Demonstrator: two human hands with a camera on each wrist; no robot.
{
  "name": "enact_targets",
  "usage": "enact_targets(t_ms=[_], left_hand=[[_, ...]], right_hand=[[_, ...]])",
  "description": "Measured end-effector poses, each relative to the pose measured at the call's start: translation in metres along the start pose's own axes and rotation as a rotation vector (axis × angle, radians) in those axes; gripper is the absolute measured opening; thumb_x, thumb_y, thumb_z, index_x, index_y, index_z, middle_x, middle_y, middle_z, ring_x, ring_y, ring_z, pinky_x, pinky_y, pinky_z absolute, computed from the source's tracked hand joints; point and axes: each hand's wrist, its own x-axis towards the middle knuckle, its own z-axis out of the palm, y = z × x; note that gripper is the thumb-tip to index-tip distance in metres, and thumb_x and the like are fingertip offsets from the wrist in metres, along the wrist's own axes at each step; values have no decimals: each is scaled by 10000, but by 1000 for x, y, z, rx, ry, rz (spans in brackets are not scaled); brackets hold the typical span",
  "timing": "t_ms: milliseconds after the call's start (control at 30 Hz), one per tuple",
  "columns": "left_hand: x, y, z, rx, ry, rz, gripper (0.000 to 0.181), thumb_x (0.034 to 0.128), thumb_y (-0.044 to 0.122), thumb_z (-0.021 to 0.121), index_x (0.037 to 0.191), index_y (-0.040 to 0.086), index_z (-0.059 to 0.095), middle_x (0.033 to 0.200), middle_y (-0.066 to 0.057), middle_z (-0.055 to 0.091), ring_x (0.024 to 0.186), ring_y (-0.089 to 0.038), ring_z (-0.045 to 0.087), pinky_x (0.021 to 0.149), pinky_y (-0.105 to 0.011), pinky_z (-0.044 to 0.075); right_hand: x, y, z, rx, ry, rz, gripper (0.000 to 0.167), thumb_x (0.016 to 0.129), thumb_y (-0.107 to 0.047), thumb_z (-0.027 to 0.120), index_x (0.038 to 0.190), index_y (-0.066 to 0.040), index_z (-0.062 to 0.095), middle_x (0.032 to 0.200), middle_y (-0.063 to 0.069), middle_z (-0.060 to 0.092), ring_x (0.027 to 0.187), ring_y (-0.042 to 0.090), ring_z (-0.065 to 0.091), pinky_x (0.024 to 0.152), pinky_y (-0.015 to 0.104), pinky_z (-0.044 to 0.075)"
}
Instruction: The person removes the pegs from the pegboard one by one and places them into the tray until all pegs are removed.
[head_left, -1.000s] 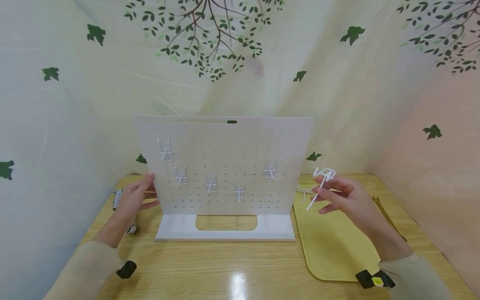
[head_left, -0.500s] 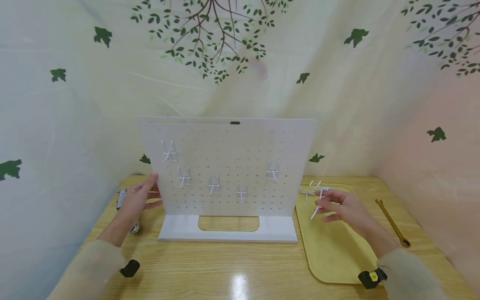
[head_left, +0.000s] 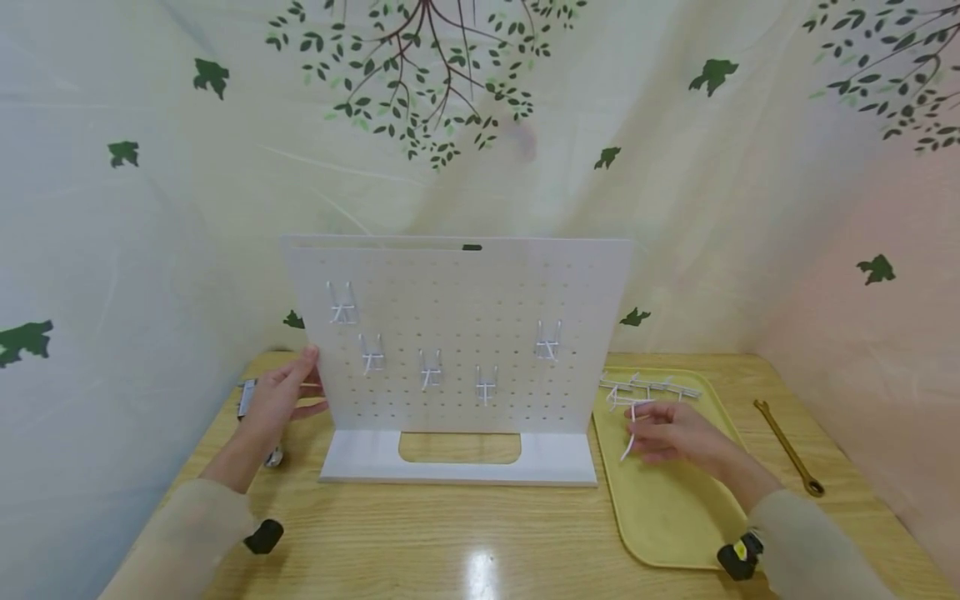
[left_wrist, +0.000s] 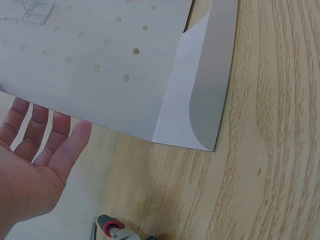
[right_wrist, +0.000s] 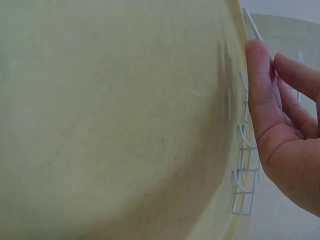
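Observation:
A white pegboard (head_left: pixel 457 292) stands upright on its base, with several white wire hooks (head_left: pixel 486 385) set in its front. My left hand (head_left: pixel 277 396) holds the board's left edge, thumb at the front and fingers reaching behind; in the left wrist view the fingers (left_wrist: pixel 60 132) meet that edge. My right hand (head_left: pixel 678 433) pinches one white pegboard hook (head_left: pixel 632 433) between thumb and fingers, low over the yellow tray (head_left: pixel 675 517). Its prong points down and toward me, and the hand covers part of it. More white hooks (right_wrist: pixel 245 192) lie at the tray's far end.
Right of the tray lies a gold combination wrench (head_left: pixel 787 448) on the wooden table (head_left: pixel 390 533). Behind my left hand are a grey metal tool (head_left: pixel 246 398) and a tool with a red and dark end (left_wrist: pixel 107 223). A leaf-patterned curtain (head_left: pixel 480 192) hangs at the back.
My right hand has lowered the hook from above the tray's far end to just over the tray, bringing the other hooks into view. The left hand keeps its hold on the board.

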Motion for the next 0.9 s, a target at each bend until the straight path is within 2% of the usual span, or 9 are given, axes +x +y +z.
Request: enact_targets(t_ms=[200, 467, 700, 900], left_hand=[[0, 0, 0, 12, 6, -3, 821, 960, 702, 459, 1276, -42, 603, 1240, -223, 569, 984, -195, 642, 827, -350, 611], [-1, 1, 0, 5, 2, -4, 803, 969, 689, 457, 1261, -44, 607, 1214, -206, 574, 1005, -220, 634, 832, -351, 610], [0, 0, 1, 0, 1, -6, 813, 959, 699, 464, 1268, -38, 609, 1252, -234, 556, 1014, -236, 634, 830, -352, 611], [0, 0, 0, -14, -2, -9, 803, 965, 687, 466, 1240, -54, 613, 1208, -208, 569, 990, -208, 637, 833, -364, 611]], right_hand=[[6, 5, 0, 9, -22, 36, 448, 1009, -82, 635, 1341, 152, 447, 1015, 101, 677, 870, 208, 712, 783, 368, 626], [9, 9, 3, 3, -35, 63, 535, 1012, -86, 630, 1388, 195, 375, 1003, 82, 689, 809, 164, 712, 733, 311, 626], [10, 11, 4, 1, -16, 93, 541, 1010, -115, 646, 1381, 187, 394, 996, 76, 703, 825, 189, 727, 745, 346, 630], [11, 9, 8, 32, -8, 110, 536, 1011, -98, 635, 1380, 195, 379, 998, 81, 714, 854, 194, 735, 766, 369, 630]])
